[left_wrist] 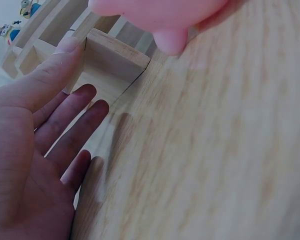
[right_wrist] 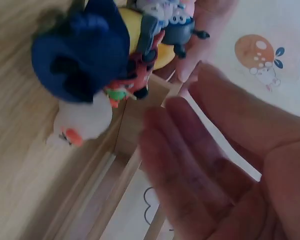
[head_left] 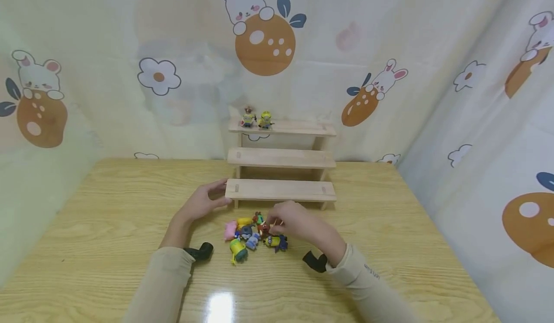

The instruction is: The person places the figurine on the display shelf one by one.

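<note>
My left hand (head_left: 203, 203) is at the left end of the lowest step of a wooden three-tier stand (head_left: 281, 190). In the left wrist view its thumb lies against the step and its fingers are loosely extended. My right hand (head_left: 296, 221) hovers at the right side of a pile of small toy figures, its fingers slightly bent and blurred, with nothing visibly held. The pile includes a pink figure (head_left: 230, 230), a yellow-and-green figure (head_left: 238, 251), a light-blue figure (head_left: 253, 241), a reddish-brown figure (head_left: 263, 229) and a Minion figure (head_left: 273, 242) with a dark-blue part.
Two Minion figures, one with a crown (head_left: 248, 118) and one with a yellow head (head_left: 265, 119), stand on the top tier's left side. The stand is on a wood-grain table (head_left: 108, 265), before a rabbit-print curtain (head_left: 195, 34). A dark strap piece (head_left: 315, 261) shows at the right wrist.
</note>
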